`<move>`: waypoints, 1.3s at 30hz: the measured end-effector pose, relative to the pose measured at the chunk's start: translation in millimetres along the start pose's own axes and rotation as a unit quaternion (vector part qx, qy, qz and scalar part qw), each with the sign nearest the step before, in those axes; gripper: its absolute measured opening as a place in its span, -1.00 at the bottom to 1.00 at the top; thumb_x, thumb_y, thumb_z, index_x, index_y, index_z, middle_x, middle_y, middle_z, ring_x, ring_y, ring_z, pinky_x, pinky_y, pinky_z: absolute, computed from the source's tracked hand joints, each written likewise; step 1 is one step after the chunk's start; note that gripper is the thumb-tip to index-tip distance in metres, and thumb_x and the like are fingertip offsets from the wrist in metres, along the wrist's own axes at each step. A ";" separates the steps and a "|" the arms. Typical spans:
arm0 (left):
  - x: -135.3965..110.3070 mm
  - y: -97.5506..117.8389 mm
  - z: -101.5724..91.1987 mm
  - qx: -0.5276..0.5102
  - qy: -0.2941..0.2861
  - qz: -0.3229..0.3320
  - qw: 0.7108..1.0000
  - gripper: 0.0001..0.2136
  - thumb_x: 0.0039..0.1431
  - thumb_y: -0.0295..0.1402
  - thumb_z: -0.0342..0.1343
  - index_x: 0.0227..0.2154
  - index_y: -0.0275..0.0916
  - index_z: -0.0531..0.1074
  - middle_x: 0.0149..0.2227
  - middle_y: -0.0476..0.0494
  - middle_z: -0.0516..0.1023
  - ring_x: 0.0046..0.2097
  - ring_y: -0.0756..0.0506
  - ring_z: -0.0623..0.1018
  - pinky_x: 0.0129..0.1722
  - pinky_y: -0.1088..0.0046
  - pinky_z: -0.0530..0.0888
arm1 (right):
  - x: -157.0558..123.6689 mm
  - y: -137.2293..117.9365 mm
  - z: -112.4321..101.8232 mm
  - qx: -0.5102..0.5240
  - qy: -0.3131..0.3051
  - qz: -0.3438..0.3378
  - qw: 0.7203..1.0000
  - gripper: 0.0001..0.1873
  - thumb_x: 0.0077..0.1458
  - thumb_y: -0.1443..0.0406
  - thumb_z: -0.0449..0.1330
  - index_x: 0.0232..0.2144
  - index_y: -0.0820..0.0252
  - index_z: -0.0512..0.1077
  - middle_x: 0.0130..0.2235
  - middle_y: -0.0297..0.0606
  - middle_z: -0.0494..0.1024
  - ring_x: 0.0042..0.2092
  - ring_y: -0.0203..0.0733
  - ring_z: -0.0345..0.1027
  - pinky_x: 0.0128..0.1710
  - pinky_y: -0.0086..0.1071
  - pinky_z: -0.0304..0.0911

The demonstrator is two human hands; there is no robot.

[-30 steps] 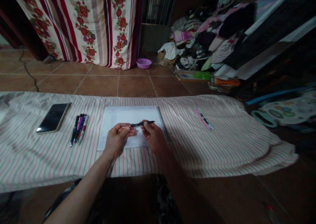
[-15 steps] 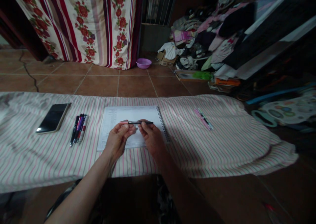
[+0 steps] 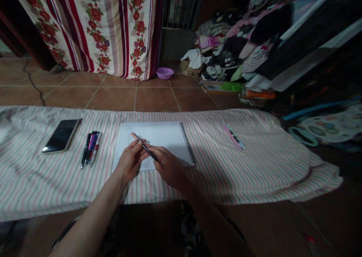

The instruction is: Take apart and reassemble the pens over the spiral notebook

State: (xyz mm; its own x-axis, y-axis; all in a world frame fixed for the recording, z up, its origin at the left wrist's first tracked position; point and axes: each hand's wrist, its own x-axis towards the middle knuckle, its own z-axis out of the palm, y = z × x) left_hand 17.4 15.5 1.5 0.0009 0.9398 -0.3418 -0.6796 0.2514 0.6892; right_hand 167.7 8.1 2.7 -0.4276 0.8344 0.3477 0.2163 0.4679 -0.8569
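A slim black pen (image 3: 146,148) with a pinkish end slants between my two hands, over a spiral notebook (image 3: 165,134). My left hand (image 3: 131,159) pinches it near the pinkish end. Lower down, at the dark end, the fingers of my right hand (image 3: 166,164) are closed on the same pen. White page and printed lines show on the notebook, whose black coil runs along its right side; my hands cover its lower part. To the left lies a bunch of several pens (image 3: 91,148), side by side.
A smartphone (image 3: 61,135) lies at the left of the striped cloth (image 3: 254,166). Two slim pens, pink (image 3: 232,137) and pale patterned (image 3: 236,137), lie at the right. Beyond are a floral curtain (image 3: 96,30), a purple basin (image 3: 164,73) and heaped clothes (image 3: 223,42).
The pen has turned from level to slanting, its dark end now down toward me. My right hand has moved lower and nearer; my left hand has shifted slightly.
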 end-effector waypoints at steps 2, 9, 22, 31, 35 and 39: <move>-2.2 -1.3 -0.3 0.031 -0.012 0.007 0.999 -0.86 0.02 -0.41 0.16 -0.34 -0.34 0.44 -0.48 -0.08 0.49 -0.41 0.02 0.50 -0.34 0.51 0.47 | -1.4 -5.1 -9.3 0.008 -0.039 0.013 0.999 -0.49 -0.04 0.48 0.08 -0.02 0.03 0.36 -0.02 -0.23 0.44 -0.08 -0.16 0.34 -0.06 -0.24 0.24; -11.4 -2.4 6.8 0.085 -0.093 -0.041 0.991 -0.76 0.02 -0.31 0.16 -0.29 -0.40 0.46 -0.58 -0.01 0.36 -0.63 0.13 0.28 -0.69 0.63 0.16 | 5.1 -4.6 -21.7 0.113 0.082 0.178 0.974 -0.80 0.03 0.26 0.12 -0.28 0.13 0.49 -0.41 -0.29 0.54 -0.45 -0.30 0.35 -0.53 -0.47 0.22; -22.0 -2.9 14.6 0.152 -0.251 -0.136 0.946 -0.76 0.05 -0.25 0.12 -0.41 -0.39 0.44 -0.56 -0.07 0.35 -0.63 0.13 0.15 -0.67 0.55 -0.02 | 5.8 -3.1 -26.4 0.322 0.098 0.259 0.905 -0.60 -0.14 0.18 0.25 -0.17 0.13 0.46 -0.24 -0.25 0.57 -0.62 -0.51 0.03 -0.65 -0.53 -0.10; -25.3 -4.2 13.8 0.195 -0.292 -0.114 0.929 -0.72 0.07 -0.17 0.09 -0.49 -0.34 0.40 -0.63 0.01 0.25 -0.58 0.07 0.14 -0.58 0.51 0.06 | 4.2 0.5 -31.4 0.309 0.083 0.264 0.910 -0.72 -0.16 0.22 0.28 -0.31 0.12 0.52 -0.32 -0.28 0.60 -0.50 -0.41 0.25 -0.55 -0.51 0.02; -25.7 -2.2 13.2 0.206 -0.308 -0.101 0.923 -0.74 0.06 -0.18 0.10 -0.51 -0.32 0.39 -0.65 0.02 0.22 -0.57 0.07 0.13 -0.54 0.50 0.07 | 4.4 2.5 -29.7 0.354 0.091 0.265 0.892 -0.75 -0.21 0.25 0.31 -0.36 0.14 0.52 -0.34 -0.28 0.60 -0.38 -0.31 0.37 -0.41 -0.46 0.17; -26.2 -2.4 12.3 0.202 -0.307 -0.101 0.925 -0.76 0.07 -0.21 0.09 -0.40 -0.34 0.43 -0.65 0.03 0.22 -0.58 0.08 0.13 -0.55 0.50 0.07 | 4.1 4.3 -27.4 0.378 0.081 0.250 0.888 -0.72 -0.20 0.27 0.32 -0.32 0.14 0.51 -0.33 -0.29 0.59 -0.32 -0.28 0.40 -0.31 -0.41 0.22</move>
State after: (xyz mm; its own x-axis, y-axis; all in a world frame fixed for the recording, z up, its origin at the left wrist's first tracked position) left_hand 28.0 -6.9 16.7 0.5982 0.7875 -0.1480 -0.2915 0.3859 0.8753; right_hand 191.0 21.5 10.8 -0.2984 0.9427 -0.1494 -0.3340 -0.2498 -0.9089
